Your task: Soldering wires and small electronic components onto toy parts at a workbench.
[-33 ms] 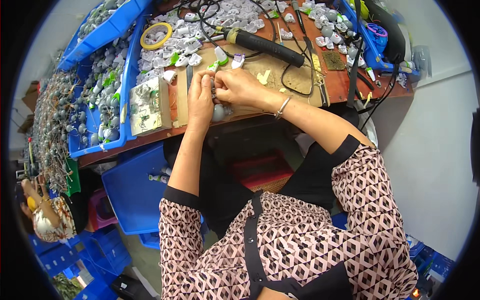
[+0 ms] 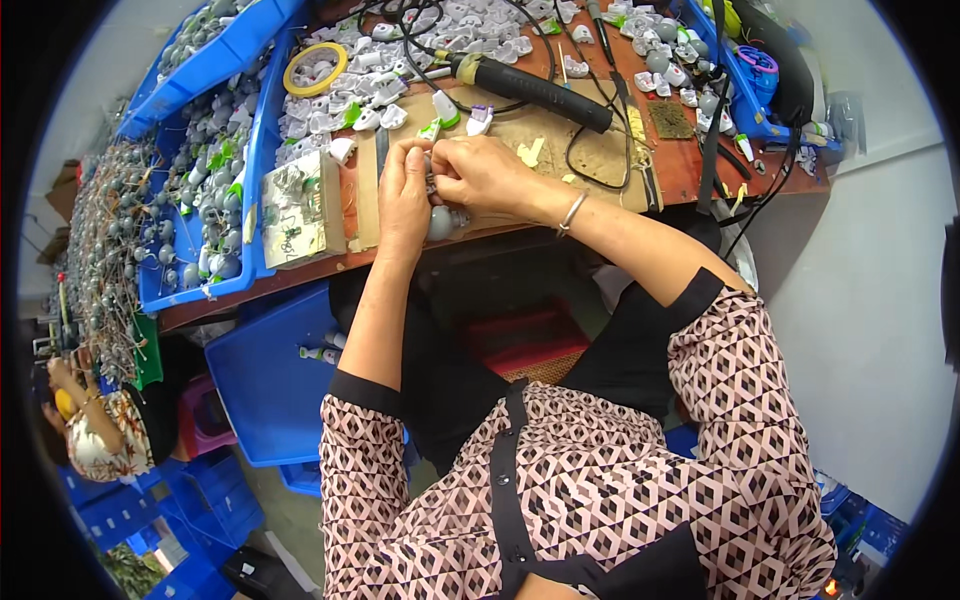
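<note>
My left hand [image 2: 404,200] and my right hand [image 2: 486,178] meet at the front edge of the wooden bench [image 2: 690,170]. Together they grip a small grey rounded part [image 2: 441,222], with the fingertips pinched over its top. How the part is joined under the fingers is hidden. A silver bracelet [image 2: 572,213] sits on my right wrist. Just beyond the hands lie small white pieces with green and purple tips [image 2: 445,108].
A black soldering iron [image 2: 530,85] with cables lies behind the hands. White plastic parts [image 2: 340,95] and a yellow tape ring [image 2: 314,68] lie at the back left. Blue trays [image 2: 262,150] hold grey parts. A blue bin [image 2: 270,390] sits under the bench. Another person [image 2: 95,435] works at the lower left.
</note>
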The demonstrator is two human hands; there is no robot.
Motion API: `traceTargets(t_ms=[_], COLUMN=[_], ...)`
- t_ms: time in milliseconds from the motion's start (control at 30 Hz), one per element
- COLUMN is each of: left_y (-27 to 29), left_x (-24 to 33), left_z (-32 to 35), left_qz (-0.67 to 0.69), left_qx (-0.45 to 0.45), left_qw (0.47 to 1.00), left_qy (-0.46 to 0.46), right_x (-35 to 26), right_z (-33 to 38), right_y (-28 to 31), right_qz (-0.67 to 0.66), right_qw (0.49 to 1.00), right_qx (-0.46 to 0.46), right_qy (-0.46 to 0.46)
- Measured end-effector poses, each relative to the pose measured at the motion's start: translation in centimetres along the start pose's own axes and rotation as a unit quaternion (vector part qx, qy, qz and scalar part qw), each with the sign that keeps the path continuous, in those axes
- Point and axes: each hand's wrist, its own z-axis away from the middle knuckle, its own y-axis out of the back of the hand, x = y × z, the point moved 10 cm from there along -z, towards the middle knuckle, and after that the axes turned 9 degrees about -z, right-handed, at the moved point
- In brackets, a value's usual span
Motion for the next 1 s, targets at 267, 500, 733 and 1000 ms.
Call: traceTargets(t_ms=[267, 500, 733, 1000], left_y=[0.4, 0.2, -0.1, 0.6], left_x=[-0.4, -1.0, -0.8, -1.2], left_z=[0.1, 0.1, 0.2, -0.4], left_qz=[-0.021, 0.031, 0.014, -0.035], left_qx=[0.012, -0.005, -0.010, 0.022], left_qw=[1.000, 0.998, 0.998, 0.999], left_qy=[-0.007, 0.045, 0.064, -0.003], right_x=[-3.4, -0.8, -1.6, -0.2], right_z=[1.9, 1.0, 0.8, -0.6], right_y=[0.8, 1.6, 0.9, -0.2], right_qz=[0.078, -0.050, 0.082, 0.065], right_qw=[0.955, 0.994, 0.991, 0.995], right_qx=[0.062, 0.030, 0.054, -0.040], right_qy=[0.279, 0.097, 0.093, -0.060])
